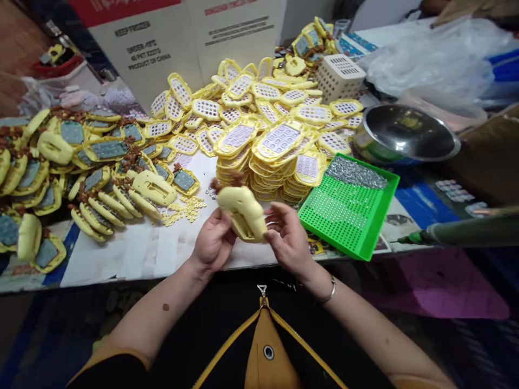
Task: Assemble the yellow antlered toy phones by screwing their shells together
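Between my two hands, over the table's front edge, is a yellow plastic toy phone casing [243, 210] with a brown piece at its top and a long recess facing me. My left hand [214, 240] grips its left side with thumb and fingers. At the lower right edge, my right hand [288, 237] pinches it between thumb and fingers. Just behind the casing rise stacks of yellow frames with white keypads [279, 141]. Small yellow button pieces [184, 209] lie loose to the left of my left hand.
A green perforated tray [344, 216] holding many screws [357, 173] sits to the right. Behind it stands a steel bowl [405, 135]. Casings with grey boards [107, 148] are heaped at left. A white basket [339, 75] and clear plastic bags [438, 59] lie further back.
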Demonstrator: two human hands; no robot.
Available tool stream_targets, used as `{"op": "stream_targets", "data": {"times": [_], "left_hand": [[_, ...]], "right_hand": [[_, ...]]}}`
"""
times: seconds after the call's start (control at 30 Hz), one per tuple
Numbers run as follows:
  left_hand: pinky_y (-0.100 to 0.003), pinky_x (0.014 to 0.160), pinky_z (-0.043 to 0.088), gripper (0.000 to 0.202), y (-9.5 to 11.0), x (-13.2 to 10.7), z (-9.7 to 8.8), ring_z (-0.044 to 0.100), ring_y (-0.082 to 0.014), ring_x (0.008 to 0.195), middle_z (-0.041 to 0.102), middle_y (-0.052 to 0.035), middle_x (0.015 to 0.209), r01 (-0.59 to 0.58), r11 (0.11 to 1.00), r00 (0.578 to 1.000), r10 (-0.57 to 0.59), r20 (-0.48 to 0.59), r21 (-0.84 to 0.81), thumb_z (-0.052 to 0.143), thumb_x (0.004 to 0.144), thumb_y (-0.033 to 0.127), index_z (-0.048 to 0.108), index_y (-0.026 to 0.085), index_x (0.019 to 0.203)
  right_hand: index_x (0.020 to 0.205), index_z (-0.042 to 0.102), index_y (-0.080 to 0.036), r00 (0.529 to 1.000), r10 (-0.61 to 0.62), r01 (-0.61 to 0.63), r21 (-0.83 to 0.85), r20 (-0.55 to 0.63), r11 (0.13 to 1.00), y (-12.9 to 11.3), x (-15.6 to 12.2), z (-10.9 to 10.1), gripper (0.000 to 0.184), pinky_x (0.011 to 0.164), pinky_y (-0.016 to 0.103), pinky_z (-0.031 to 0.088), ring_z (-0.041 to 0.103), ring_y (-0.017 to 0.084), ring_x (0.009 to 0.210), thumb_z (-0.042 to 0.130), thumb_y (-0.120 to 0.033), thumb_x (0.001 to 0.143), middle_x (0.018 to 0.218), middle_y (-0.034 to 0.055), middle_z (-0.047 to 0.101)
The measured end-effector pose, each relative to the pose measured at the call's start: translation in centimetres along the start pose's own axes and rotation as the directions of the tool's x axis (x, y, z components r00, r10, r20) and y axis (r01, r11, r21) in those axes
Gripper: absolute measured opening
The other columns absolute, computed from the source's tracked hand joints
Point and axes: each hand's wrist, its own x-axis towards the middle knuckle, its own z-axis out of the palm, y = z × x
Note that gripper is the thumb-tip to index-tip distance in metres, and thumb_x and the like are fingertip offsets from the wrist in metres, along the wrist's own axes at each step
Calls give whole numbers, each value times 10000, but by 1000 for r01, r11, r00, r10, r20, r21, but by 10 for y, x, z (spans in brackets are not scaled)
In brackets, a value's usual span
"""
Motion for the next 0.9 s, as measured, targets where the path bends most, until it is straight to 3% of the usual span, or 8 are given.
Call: {"op": "stream_targets", "data": {"times": [0.1,0.23,0.33,0.43,0.57,0.67,0.77,0.9], "left_hand": [[-239,884,504,387,3,1,-3,658,-149,945,742,7,967,28,992,999,-30,-15,-121,864,638,422,719,229,941],[-254,959,480,433,-1,-5,-6,632,-178,1099,739,7,1034,31,999,999,-31,-8,-14,838,667,459,710,261,1030],[-324,1000,471,490,-1,-9,-12,619,-215,1156,734,-13,1077,56,998,997,-58,56,40,816,671,518,704,281,1085],[-422,1031,463,490,5,-10,-20,607,-253,1190,735,8,1088,36,999,992,-37,119,15,844,604,545,721,344,1032],[-441,1013,480,424,9,-13,-20,618,-280,1163,746,-8,992,77,992,989,-89,116,102,885,548,499,749,312,903],[-441,1045,462,462,6,-14,-11,563,-303,1252,683,-38,1226,132,978,974,-158,162,161,883,563,480,746,290,962],[-439,1037,472,494,7,-12,-3,524,-319,1296,660,-61,1276,169,976,974,-186,130,135,843,602,538,743,263,1000],[-435,1044,464,470,17,-7,2,525,-286,1301,723,-5,1167,81,997,997,-81,19,4,756,670,634,741,320,1019]], "right_hand": [[1275,464,-148,968,-39,103,-250,249,963,-15,2,-1,578,601,314,509,640,205,661,483,-597,911,836,80,675],[1192,514,-121,959,-183,258,-408,215,876,-19,-2,7,438,582,318,488,664,227,678,267,-435,1012,858,132,706],[1125,555,-103,913,-318,406,-493,255,769,-19,-5,9,441,541,307,460,647,204,607,263,-415,1013,809,138,715],[1093,579,-89,879,-357,475,-519,316,711,-24,-4,6,463,522,301,423,635,188,568,281,-434,1016,729,107,715],[1084,606,-83,887,-335,461,-584,318,668,-34,-2,3,517,523,302,368,631,188,575,317,-503,1004,735,114,719],[914,634,-82,910,-301,414,-635,284,652,-37,1,4,528,494,311,304,573,180,492,289,-471,1008,634,127,674],[925,631,-96,940,-225,336,-589,255,735,-37,6,3,586,485,304,293,571,186,499,237,-523,1005,667,128,679],[1096,595,-140,949,-123,253,-472,289,845,-38,11,-3,657,553,282,381,657,207,679,325,-711,916,854,106,728]]}}
